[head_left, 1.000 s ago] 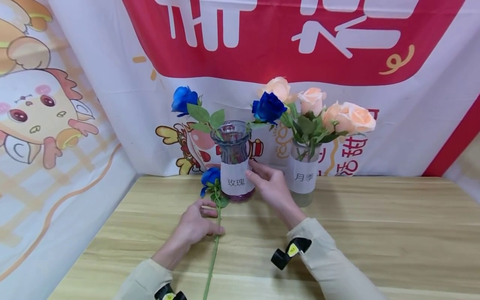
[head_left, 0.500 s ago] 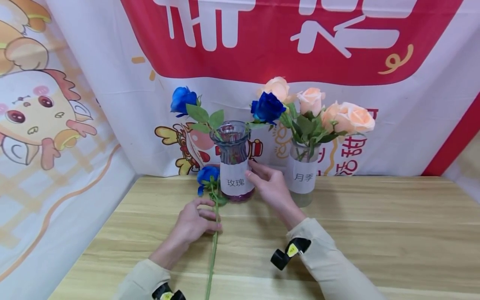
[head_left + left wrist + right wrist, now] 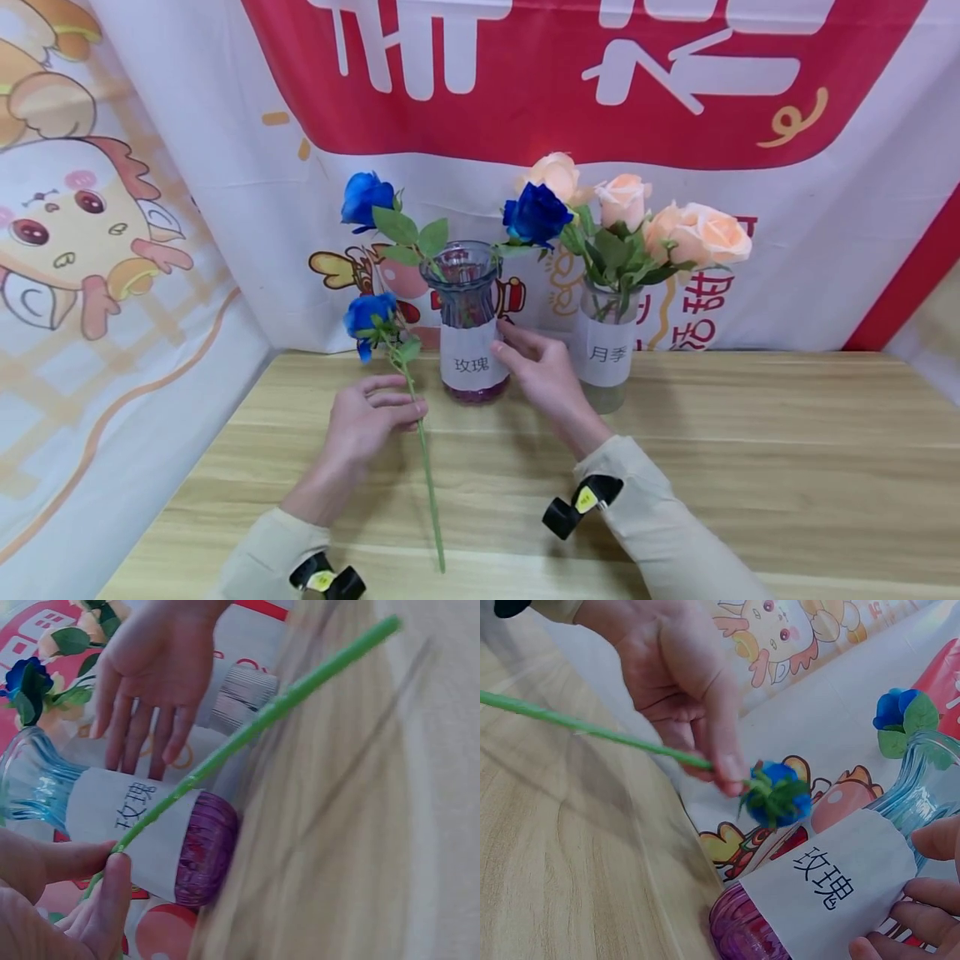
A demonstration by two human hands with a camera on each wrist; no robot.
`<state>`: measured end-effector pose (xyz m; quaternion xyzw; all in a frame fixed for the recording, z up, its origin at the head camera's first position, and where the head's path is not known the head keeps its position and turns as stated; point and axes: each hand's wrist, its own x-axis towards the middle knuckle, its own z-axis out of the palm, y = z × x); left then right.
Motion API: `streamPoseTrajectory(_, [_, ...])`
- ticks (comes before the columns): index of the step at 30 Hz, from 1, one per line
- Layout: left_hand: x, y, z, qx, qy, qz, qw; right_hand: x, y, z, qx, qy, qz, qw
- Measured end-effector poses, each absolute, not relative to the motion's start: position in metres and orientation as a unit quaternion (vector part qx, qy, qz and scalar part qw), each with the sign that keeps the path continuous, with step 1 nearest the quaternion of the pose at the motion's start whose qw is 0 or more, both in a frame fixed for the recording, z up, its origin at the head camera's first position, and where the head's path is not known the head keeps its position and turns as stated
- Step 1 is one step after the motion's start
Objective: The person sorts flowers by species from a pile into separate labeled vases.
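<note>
My left hand (image 3: 367,417) pinches the green stem of a blue rose (image 3: 370,315) between thumb and fingers, left of the blue-purple glass vase (image 3: 459,308). The rose's head tips to the upper left, and its stem's lower end (image 3: 360,643) hangs free above the table. My right hand (image 3: 543,371) touches the right side of the vase, its fingers nearly straight in the left wrist view. This vase bears a white label (image 3: 831,889) with black characters. It holds two more blue roses, one leaning left (image 3: 367,202) and one leaning right (image 3: 537,215).
Close behind my right hand stands a clear vase (image 3: 603,392) with a white label and several peach roses (image 3: 701,233). A printed cloth (image 3: 420,133) hangs along the back edge of the wooden table (image 3: 750,467). Another printed cloth (image 3: 150,400) covers the left side.
My left hand has moved the blue rose up and left, away from the vase's base, and its stem has tilted so that the lower end shows. The right hand has stayed on the vase.
</note>
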<state>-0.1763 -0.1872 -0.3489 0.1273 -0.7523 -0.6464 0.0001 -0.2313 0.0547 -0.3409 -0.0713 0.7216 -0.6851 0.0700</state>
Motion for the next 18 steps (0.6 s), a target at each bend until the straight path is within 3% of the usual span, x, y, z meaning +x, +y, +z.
streamPoseTrajectory(18, [-0.193,-0.186,-0.312,0.134,-0.622,-0.765,0.095,-0.232,0.054,-0.341,-0.072,0.723,-0.683,0.070])
